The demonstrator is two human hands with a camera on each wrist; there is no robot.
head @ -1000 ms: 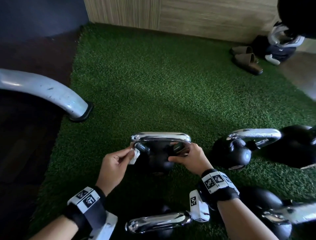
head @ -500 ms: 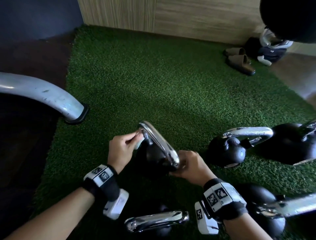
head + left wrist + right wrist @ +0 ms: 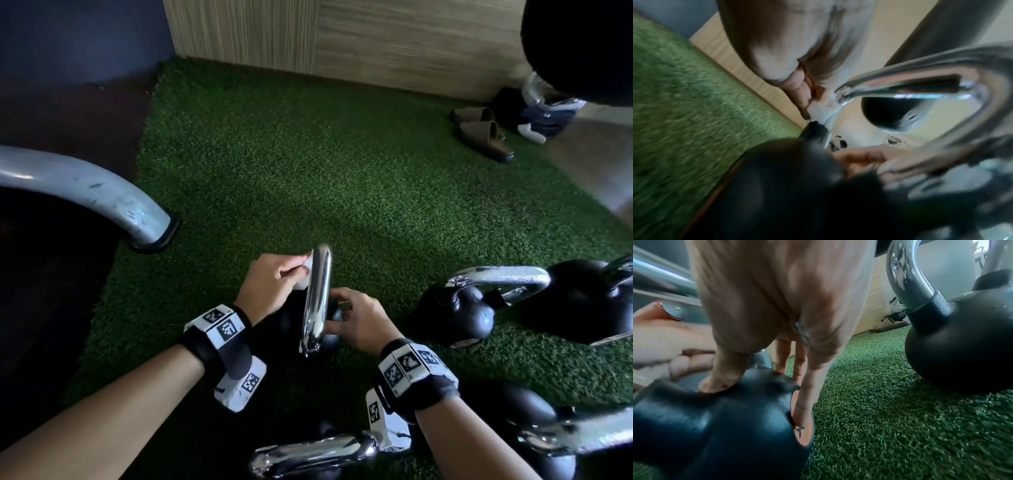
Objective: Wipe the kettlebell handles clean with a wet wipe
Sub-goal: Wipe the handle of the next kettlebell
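Now the left hand [image 3: 274, 284] pinches the wet wipe [image 3: 307, 265] against the chrome handle [image 3: 317, 298]; right hand [image 3: 359, 322] grips the kettlebell [image 3: 715, 426].

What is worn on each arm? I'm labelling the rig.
Both forearms are bare, with no sleeves. The left wrist and right wrist each carry a black strap with white blocks bearing black-and-white square markers, and a white marked camera box underneath. No cables are visible.

Green artificial turf [image 3: 308, 154] carries several black kettlebells [image 3: 459, 315], brown slippers [image 3: 483, 137] and a grey metal foot [image 3: 144, 219].
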